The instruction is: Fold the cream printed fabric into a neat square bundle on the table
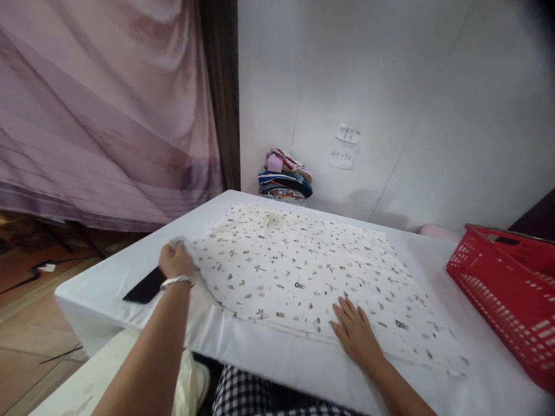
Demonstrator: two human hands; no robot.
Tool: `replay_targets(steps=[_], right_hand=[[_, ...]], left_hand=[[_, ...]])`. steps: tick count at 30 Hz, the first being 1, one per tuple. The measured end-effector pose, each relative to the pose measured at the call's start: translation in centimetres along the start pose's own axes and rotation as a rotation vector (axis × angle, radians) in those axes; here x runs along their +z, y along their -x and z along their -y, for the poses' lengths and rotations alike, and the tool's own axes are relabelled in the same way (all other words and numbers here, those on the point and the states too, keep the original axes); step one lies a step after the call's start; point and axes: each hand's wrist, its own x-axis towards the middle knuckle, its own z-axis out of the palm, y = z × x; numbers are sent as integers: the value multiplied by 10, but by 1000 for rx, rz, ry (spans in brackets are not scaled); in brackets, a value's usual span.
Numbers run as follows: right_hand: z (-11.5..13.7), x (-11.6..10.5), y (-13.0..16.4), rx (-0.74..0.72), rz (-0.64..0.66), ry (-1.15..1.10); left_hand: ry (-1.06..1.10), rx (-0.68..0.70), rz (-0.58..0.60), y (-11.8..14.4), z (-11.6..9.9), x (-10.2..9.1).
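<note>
A white cloth (pixel 312 266) with small scattered prints lies spread over the table in the head view. My left hand (pixel 176 261), with a silver bangle at the wrist, is closed on the cloth's left corner and lifts it slightly off the table. Close by that hand, a flat black object (pixel 145 287) rests on the tabletop, partly hidden behind the wrist. My right hand (pixel 355 330) lies flat on the cloth near its front edge, fingers spread.
The table (pixel 104 271) has a white cover. A red plastic basket (pixel 498 289) stands at its right end. Behind the far edge is a pile of folded fabrics (pixel 286 179), against a wall (pixel 390 104) with paper notes (pixel 342 156). A pink curtain (pixel 99 115) hangs at left.
</note>
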Motion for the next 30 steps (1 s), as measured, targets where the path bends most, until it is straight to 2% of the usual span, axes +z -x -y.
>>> replay_targets(steps=[1,4,6,7,9,11,12,14,15,18,21,25,30], right_hand=[[0,0,-1,4,-17,-57],[2,-5,-5,68,-119,-364],[3,-17,-11,156,-202,-687],[3,-24,-14,190,-237,-877],[0,-40,-21,224,-272,-1255],[-9,-51,-26,240,-257,-1532],[-15,-53,-28,260,-222,-1610],[-28,-48,-27,330,-140,-1685],[-34,-43,-26,365,-117,-1713],[-43,-27,-24,464,-175,-1829],[-42,-21,-25,445,-220,-1900],[-35,-26,-29,361,-170,-1857],[-35,-27,-29,428,-240,-1871]], left_hand=[[-21,-11,-25,9,-22,13],[-51,305,213,64,-92,59],[-88,649,496,121,-132,88],[-102,864,679,153,-146,101],[-102,980,807,221,-161,119],[-110,1066,929,281,-159,130],[-167,1148,1065,305,-153,133],[-246,1258,1239,340,-134,135],[-269,1270,1253,351,-123,135],[-222,1287,1233,363,-96,134],[-182,1217,1200,363,-83,132],[-198,1112,1146,367,-78,130],[-208,1053,1114,379,-79,133]])
